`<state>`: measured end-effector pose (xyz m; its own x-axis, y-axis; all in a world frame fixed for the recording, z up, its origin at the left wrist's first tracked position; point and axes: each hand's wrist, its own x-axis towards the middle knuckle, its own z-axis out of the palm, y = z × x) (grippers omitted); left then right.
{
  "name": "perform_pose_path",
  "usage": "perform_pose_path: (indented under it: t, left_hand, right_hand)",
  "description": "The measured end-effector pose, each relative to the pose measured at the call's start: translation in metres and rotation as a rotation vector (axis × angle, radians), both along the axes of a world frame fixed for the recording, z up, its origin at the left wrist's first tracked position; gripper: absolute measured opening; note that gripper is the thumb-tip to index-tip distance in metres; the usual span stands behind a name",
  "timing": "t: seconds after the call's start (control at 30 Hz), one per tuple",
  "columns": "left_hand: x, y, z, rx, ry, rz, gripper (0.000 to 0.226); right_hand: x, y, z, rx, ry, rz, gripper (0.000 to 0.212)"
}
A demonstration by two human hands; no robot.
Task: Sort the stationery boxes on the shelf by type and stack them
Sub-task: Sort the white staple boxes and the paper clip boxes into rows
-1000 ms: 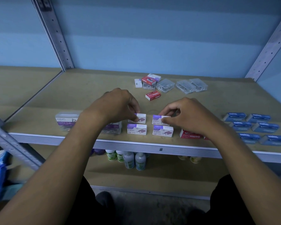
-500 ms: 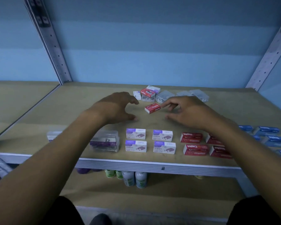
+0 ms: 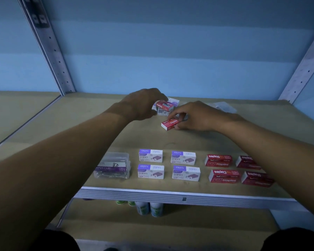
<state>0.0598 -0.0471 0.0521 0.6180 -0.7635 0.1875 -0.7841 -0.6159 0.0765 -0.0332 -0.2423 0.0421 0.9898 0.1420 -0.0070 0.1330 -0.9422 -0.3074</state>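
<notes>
Your right hand (image 3: 198,115) pinches a red box (image 3: 171,124) marked "Staples". Your left hand (image 3: 143,104) reaches the rear pile; its grip cannot be told. White boxes (image 3: 150,156) read "KREATE STAPLES".

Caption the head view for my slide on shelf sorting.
Right hand pinches a red staple box; left hand reaches the back pile.

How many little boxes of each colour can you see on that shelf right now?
White-and-purple staple boxes: 5, counting one partly hidden at the back
Red staple boxes: 6
Clear plastic boxes: 3 that I can make out
Total: 14
</notes>
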Motion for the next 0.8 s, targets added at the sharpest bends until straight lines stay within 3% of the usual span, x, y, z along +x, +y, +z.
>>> perform_pose_path:
  t: [0.37, 0.8]
  left_hand:
    - [0.003, -0.021, -0.005, 0.013, -0.136, 0.042, 0.041]
    - [-0.001, -0.022, -0.002, -0.042, -0.104, 0.02, 0.023]
  right_hand:
    - [0.004, 0.001, -0.008, -0.006, -0.057, -0.021, 0.033]
    - [-0.011, -0.002, -0.007, 0.137, -0.062, -0.091, 0.036]
